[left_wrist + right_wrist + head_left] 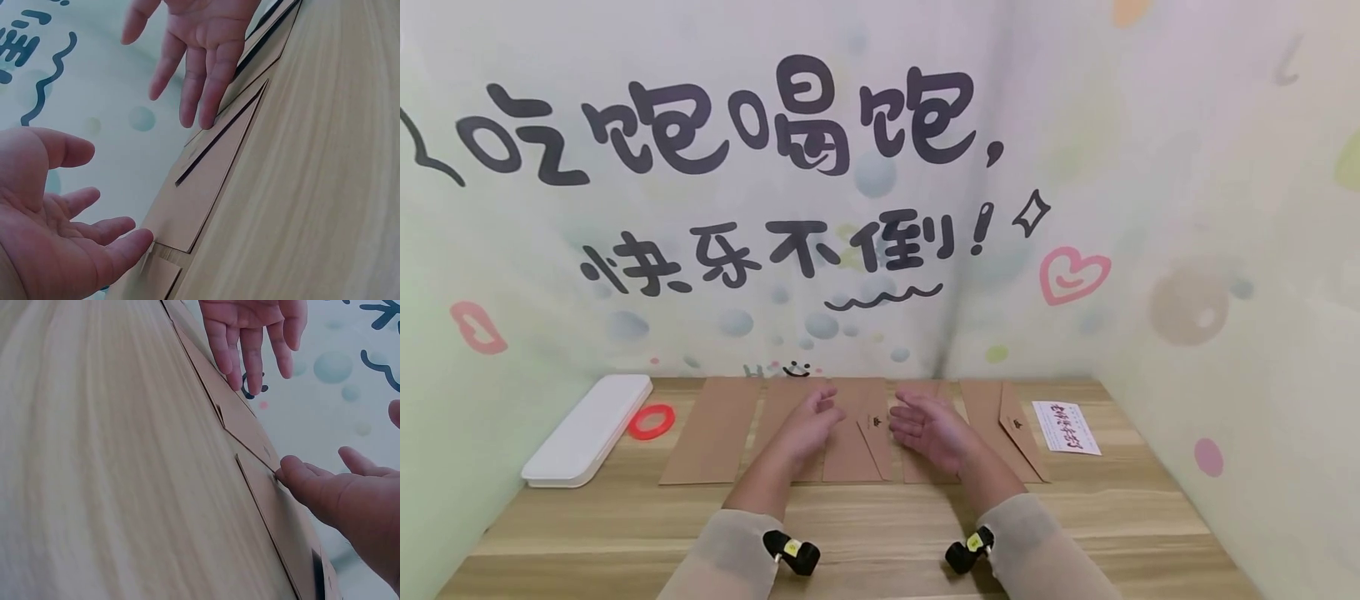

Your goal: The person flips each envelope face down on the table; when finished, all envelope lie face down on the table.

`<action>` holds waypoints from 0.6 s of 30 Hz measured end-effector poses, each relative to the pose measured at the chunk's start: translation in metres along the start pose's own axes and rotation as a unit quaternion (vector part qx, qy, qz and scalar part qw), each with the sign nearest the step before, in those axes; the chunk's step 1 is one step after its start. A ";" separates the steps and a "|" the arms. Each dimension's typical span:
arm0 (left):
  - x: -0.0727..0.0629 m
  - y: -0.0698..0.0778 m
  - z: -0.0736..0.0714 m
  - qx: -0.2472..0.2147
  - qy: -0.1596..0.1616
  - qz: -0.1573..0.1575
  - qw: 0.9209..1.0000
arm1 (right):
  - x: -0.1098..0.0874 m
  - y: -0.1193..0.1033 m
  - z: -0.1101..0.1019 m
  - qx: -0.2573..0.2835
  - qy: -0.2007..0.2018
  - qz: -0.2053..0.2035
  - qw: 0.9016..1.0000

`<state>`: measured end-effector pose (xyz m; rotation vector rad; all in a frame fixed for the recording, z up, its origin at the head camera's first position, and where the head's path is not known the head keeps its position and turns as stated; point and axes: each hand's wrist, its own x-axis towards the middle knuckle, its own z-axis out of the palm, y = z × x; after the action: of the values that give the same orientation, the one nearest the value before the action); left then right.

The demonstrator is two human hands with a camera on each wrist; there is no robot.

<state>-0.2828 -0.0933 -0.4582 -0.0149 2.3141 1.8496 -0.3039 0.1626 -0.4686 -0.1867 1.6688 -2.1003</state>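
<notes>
Several brown paper envelopes lie side by side in a row across the wooden table. My left hand (806, 427) hovers over the second envelope (772, 406) from the left, fingers spread and relaxed. Facing it, my right hand (934, 432) is above the fourth envelope (923, 472), palm turned inward. Between the two hands lies the middle envelope (850, 433), with a slanted flap edge and a small dark print. Both palms are bare in the left wrist view, where the left hand (62, 219) and right hand (203, 53) hold nothing.
A white case (591, 425) stands at the table's left, with a red ring (651, 422) beside it. The leftmost envelope (711, 433) lies flat; the rightmost envelope (988, 412) has a white printed card (1067, 427) to its right. A printed curtain (850, 333) rises behind the table.
</notes>
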 end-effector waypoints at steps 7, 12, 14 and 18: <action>0.001 -0.001 0.001 0.006 0.000 -0.002 1.000 | -0.001 0.003 -0.002 0.006 -0.007 -0.002 1.000; 0.001 -0.002 0.002 0.004 -0.003 0.000 1.000 | 0.000 0.003 -0.003 0.007 -0.013 -0.002 1.000; 0.000 -0.002 0.002 0.003 -0.004 -0.001 1.000 | 0.000 0.004 -0.003 0.009 -0.017 -0.004 1.000; 0.000 -0.002 0.001 0.014 -0.009 0.006 1.000 | 0.000 0.004 -0.003 0.016 -0.013 -0.010 1.000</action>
<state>-0.2823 -0.0927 -0.4608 0.0186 2.3312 1.8154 -0.3038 0.1645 -0.4728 -0.2194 1.6234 -2.1285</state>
